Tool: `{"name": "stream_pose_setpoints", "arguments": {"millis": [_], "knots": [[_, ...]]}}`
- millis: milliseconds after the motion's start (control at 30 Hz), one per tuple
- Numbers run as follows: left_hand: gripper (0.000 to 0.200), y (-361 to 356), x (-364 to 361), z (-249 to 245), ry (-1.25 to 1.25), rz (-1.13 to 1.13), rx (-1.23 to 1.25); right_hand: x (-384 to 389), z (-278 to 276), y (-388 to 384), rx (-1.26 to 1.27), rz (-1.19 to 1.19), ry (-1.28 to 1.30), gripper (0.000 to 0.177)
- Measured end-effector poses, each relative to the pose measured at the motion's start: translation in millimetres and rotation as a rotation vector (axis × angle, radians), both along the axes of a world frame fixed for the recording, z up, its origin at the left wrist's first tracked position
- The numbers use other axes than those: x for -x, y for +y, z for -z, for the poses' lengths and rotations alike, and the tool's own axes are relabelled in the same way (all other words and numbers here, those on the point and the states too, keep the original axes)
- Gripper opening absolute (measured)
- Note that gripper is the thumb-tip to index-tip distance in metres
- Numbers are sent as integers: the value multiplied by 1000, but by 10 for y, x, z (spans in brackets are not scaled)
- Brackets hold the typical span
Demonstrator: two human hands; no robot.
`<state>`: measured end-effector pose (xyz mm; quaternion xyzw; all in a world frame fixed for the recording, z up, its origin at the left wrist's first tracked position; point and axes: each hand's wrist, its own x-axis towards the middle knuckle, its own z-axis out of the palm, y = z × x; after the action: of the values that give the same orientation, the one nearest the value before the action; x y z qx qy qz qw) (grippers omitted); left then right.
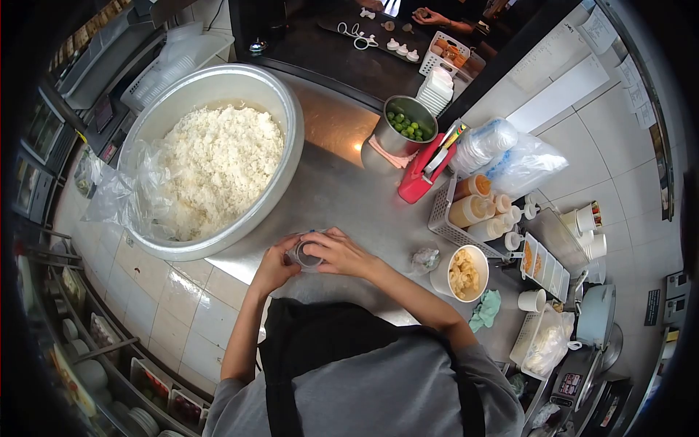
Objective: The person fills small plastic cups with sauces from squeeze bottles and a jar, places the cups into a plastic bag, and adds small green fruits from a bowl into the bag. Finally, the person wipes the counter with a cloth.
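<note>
Both hands are closed round a small, clear, round container (307,259), apparently plastic, low over the steel counter near my body. My left hand (274,268) grips its left side, and my right hand (339,254) wraps over its right side and rim. Partly hidden by my fingers, its contents cannot be made out. Up and left of my hands stands a very large pale tub (291,153) heaped with white, grainy food like cooked rice (222,156). A clear plastic sheet (138,186) hangs over that tub's left rim.
On the counter's right stand a white bucket (440,280) of pale yellow pieces, a small plastic bag (425,260), a green cloth (486,309) and a basket of sauce bottles (472,210). Farther back are a metal pot (390,135) of green limes and a red holder (419,182).
</note>
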<state>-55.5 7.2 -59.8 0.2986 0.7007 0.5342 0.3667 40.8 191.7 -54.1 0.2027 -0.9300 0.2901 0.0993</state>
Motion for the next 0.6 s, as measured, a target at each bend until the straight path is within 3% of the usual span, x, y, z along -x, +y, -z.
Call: {"name": "stream_pose_setpoints", "arguments": {"millis": [333,600], "knots": [[64,21,-43,-112,155,4,47,56,-78,54,-50,-48,-39,40],[67,47,-156,-373,-16,-59,12,85,34,45,-175,-8,-45,32]]}}
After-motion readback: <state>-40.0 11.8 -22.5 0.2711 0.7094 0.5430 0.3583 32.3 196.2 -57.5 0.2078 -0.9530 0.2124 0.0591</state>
